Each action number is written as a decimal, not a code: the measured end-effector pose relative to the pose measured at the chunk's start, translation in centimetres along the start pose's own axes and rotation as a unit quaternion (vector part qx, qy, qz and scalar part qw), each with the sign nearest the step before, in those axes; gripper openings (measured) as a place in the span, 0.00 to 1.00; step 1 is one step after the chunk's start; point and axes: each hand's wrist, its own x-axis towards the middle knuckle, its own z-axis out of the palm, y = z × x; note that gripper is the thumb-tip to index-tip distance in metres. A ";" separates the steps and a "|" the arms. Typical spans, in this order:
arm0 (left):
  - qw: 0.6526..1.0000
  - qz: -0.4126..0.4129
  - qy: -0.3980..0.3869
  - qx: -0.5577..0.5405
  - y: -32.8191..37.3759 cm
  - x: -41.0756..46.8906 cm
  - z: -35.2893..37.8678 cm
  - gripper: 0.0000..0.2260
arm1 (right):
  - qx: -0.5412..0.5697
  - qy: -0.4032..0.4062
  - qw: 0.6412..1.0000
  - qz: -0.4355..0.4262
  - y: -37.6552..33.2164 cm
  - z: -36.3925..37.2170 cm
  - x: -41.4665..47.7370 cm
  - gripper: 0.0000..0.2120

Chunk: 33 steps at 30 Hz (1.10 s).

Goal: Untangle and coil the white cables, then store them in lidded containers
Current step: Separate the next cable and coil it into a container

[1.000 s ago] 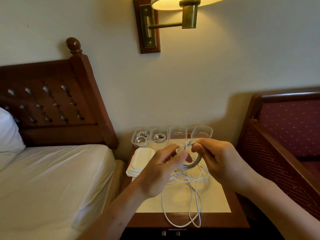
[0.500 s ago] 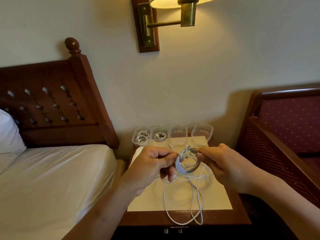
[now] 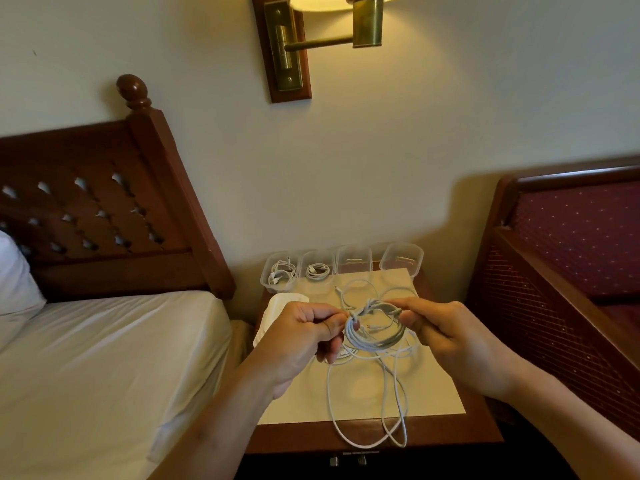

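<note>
Cable coil [image 3: 375, 329], white and wound into a small ring, was held in the air just above the table [image 3: 433, 434], between the person's two hands. The left grip [image 3: 304, 337] was closed on the coil's left side: its thumb and forefinger pinched the spot where a strand wrapped around the ring, and its other fingers were curled under the palm. The right grip [image 3: 446, 341] was closed on the coil's right side, with the thumb and the first fingertips pinching the strands and the knuckles turned upward. Both forearms came in from the bottom edge and angled toward each other.

Below the coil, loose cables [image 3: 367, 410] trailed in long tangled loops across the cream top of the table, with one loop reaching past its front wooden edge.

Along the back of the table stood four clear containers in a row, all without lids. The first container [image 3: 278, 275] and the second container [image 3: 317, 271], counting from the left, each held a coiled white cable. What the third container [image 3: 353, 261] and the fourth container [image 3: 401, 258] held could not be told.

A stack of white lids [image 3: 277, 311] lay at the table's left, partly hidden behind the left grip.

A bed [image 3: 104, 358] with pale sheets and a dark wooden headboard [image 3: 86, 209] stood to the left, and a brass wall lamp [image 3: 346, 26] hung above.
</note>
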 end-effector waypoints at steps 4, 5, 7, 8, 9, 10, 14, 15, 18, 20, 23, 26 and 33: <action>1.000 0.000 0.019 0.006 -0.5 0.1 -0.4 0.13 | 0.032 0.013 0.999 0.024 0.5 0.2 -0.4 0.13; 1.000 0.003 0.024 0.006 -0.7 0.2 -0.3 0.13 | 0.050 0.020 0.998 0.033 0.6 0.3 -0.4 0.13; 0.999 0.003 0.032 0.012 -1.1 0.3 -0.1 0.13 | 0.093 0.031 0.993 0.059 0.9 0.8 0.0 0.12; 0.999 -0.001 0.038 0.014 -1.3 0.3 0.0 0.14 | 0.109 0.036 0.991 0.072 1.0 1.3 0.3 0.12; 0.999 -0.005 0.044 0.014 -1.6 0.4 0.0 0.14 | 0.123 0.043 0.988 0.082 1.3 2.0 0.6 0.12; 0.999 -0.011 0.052 0.011 -1.8 0.6 -0.1 0.14 | 0.141 0.054 0.984 0.092 1.6 2.7 1.0 0.11; 0.996 -0.046 0.064 -0.041 -2.4 2.0 -1.3 0.16 | 0.257 0.071 0.954 0.140 2.1 4.8 3.5 0.12; 0.995 -0.057 0.063 -0.056 -2.6 2.4 -1.7 0.16 | 0.274 0.072 0.947 0.152 2.2 5.1 4.4 0.11; 0.988 -0.101 0.054 -0.103 -3.3 4.1 -3.1 0.16 | 0.276 0.089 0.942 0.170 2.7 5.9 7.5 0.10; 0.978 -0.133 0.054 -0.151 -4.0 5.7 -4.1 0.15 | 0.226 0.099 0.954 0.170 3.2 6.6 10.0 0.10; 0.976 -0.149 0.076 -0.143 -6.0 9.0 -6.1 0.15 | 0.162 0.100 0.965 0.178 4.4 8.0 14.0 0.10; 0.978 -0.162 0.106 -0.079 -7.9 12.5 -8.0 0.15 | 0.128 0.095 0.967 0.198 6.7 9.5 18.3 0.10; 0.920 -0.171 0.230 0.268 -13.6 22.2 -12.5 0.10 | -0.012 0.085 0.971 0.223 14.1 11.2 29.2 0.15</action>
